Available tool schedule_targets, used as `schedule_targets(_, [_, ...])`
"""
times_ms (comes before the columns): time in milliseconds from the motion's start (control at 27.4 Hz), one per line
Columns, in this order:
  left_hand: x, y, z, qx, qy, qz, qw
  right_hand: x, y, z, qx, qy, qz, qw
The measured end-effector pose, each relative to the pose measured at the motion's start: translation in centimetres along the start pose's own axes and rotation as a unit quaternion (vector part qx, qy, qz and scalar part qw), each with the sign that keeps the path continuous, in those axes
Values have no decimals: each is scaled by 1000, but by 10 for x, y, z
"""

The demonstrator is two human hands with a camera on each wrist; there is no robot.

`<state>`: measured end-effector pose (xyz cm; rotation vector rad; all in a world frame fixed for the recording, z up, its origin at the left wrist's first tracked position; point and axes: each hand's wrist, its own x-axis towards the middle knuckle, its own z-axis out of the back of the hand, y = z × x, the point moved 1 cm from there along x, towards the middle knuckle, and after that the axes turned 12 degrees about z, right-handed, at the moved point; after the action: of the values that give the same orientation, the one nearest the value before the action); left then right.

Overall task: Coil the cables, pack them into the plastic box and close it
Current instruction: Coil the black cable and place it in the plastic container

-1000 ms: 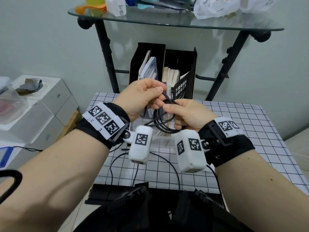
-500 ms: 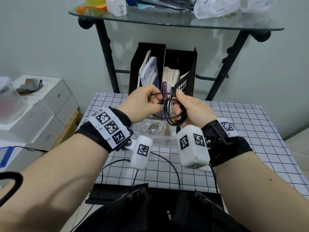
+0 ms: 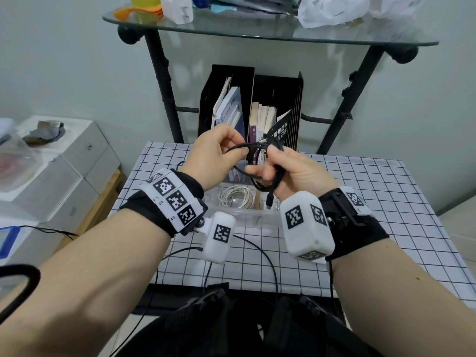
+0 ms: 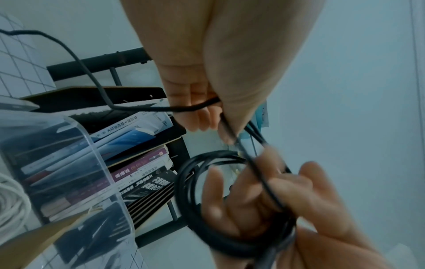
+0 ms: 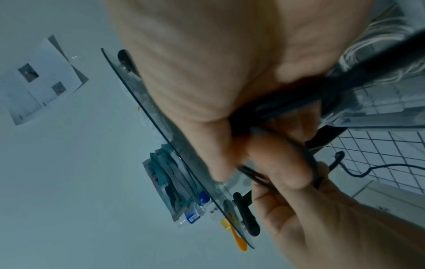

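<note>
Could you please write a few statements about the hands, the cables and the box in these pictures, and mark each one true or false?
1. Both the left hand and the right hand hold the thin black cable. True.
2. The coiled white cable lies inside the clear plastic box. True.
3. The black cable already lies in the box. False: it is held in the air above the box, with one plug hanging down.
4. A lid covers the box. False: the box is open at the top.
5. The box stands on the white tablecloth with black grid lines. True.
</note>
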<state>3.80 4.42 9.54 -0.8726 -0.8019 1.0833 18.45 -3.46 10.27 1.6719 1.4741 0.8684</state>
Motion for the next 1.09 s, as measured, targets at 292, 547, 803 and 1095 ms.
schedule_targets(292, [-6,-3,-12,-40,69,18,997,10,7,-5,133,-19,-13,991])
schedule_targets(547, [-18,-12,-11,-1,137,0,991,1,14,1,76,0,-54,996])
schedule_targets(803, [-16,-13,-9,17,183,-16,983,1,17,5,37,72,-101,992])
schedule_targets(1095, [-14,-15,-10,-238,259,118,929,5,10,5,13,47,-72,996])
